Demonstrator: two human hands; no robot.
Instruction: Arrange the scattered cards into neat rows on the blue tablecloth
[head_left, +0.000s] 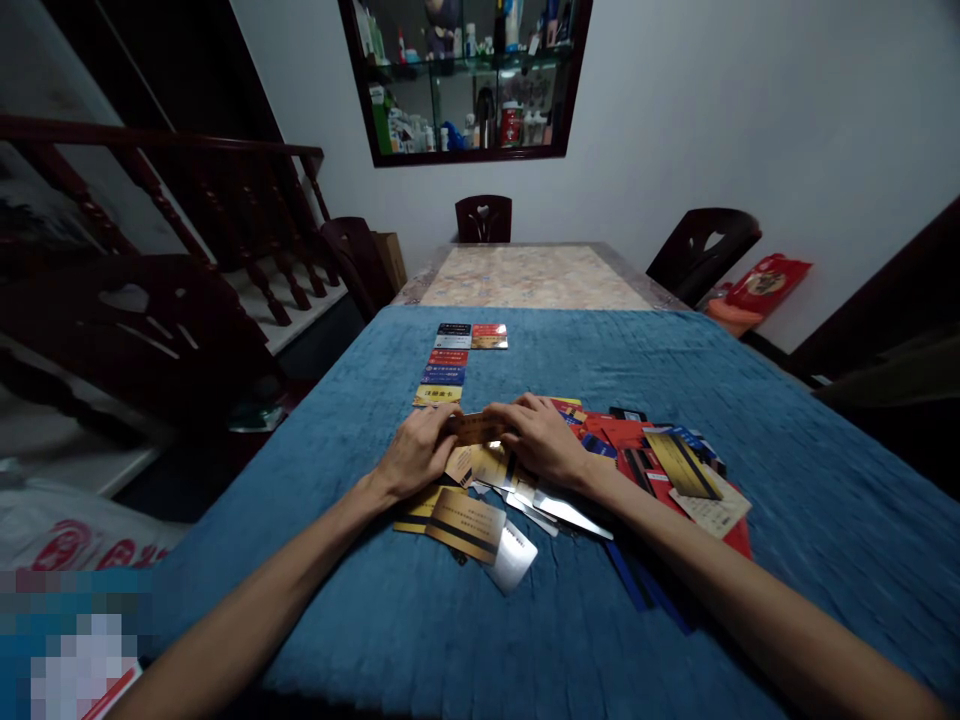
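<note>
Between my two hands is a gold-brown card [474,430], tilted up, with the fingers of both hands curled round its ends. My left hand [420,448] is closed on its left end, and my right hand [546,440] is closed on its right end. Below them lie loose gold cards [466,525] and a silver card [514,558]. Right of my right hand spreads a heap of red, blue and gold cards [637,435], partly hidden by my forearm. Beyond my left hand, overlapping cards [445,372] form a column, with a red-and-gold card [490,336] beside its top.
A blue cloth [337,560] covers the near part of the table, and bare marble-patterned top [536,275] shows at the far end. Dark wooden chairs [484,218] stand around it. A white plastic bag [82,535] is at the lower left.
</note>
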